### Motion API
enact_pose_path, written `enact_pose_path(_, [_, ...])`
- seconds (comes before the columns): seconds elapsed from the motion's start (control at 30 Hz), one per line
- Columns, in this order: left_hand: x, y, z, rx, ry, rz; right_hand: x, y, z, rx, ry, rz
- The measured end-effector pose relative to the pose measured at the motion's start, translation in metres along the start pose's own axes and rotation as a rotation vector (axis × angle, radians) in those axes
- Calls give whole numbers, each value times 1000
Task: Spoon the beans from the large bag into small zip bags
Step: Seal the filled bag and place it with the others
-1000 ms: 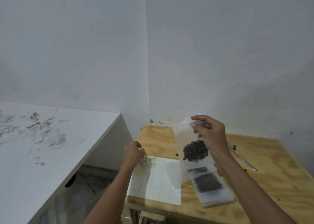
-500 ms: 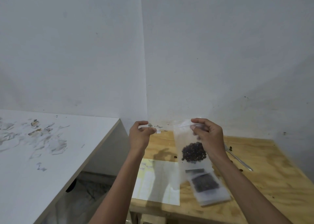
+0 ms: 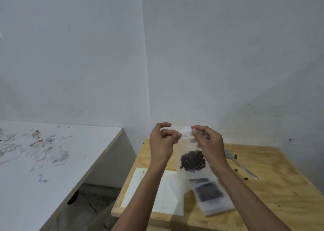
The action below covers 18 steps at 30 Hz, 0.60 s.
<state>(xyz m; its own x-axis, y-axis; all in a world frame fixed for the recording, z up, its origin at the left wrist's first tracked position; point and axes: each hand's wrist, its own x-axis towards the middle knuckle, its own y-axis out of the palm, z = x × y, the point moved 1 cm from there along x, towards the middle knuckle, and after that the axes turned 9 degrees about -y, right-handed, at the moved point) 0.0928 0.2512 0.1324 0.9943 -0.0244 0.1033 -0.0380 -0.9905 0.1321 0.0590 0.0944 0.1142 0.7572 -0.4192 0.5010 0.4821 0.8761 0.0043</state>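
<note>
Both hands raised above wooden table point(image 3: 273, 187): right hand point(image 3: 209, 143) pinches top of small bag point(image 3: 190, 153), left hand point(image 3: 162, 143) pinches same edge beside it (likely sealing zip); beans point(image 3: 192, 160) sag below fingers, spoon point(image 3: 240, 164) lying right of wrist.

You find no text, label, brand, number or sign that can be read anywhere in this view. The sheet point(image 3: 166, 194) on the table point(image 3: 273, 192) carries only faint ruled lines, too pale for you to make out any writing. The dark patches on the filled bags point(image 3: 210, 195) are too blurred for you to read.
</note>
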Motion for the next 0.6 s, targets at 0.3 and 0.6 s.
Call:
enact_pose_path(0.3, [-24,33,4,155,194,-92,0,-9,11,-22,-5,22])
enact_pose_path(0.6, [-21,26,2,69,84,125,6,-21,21,57,0,86])
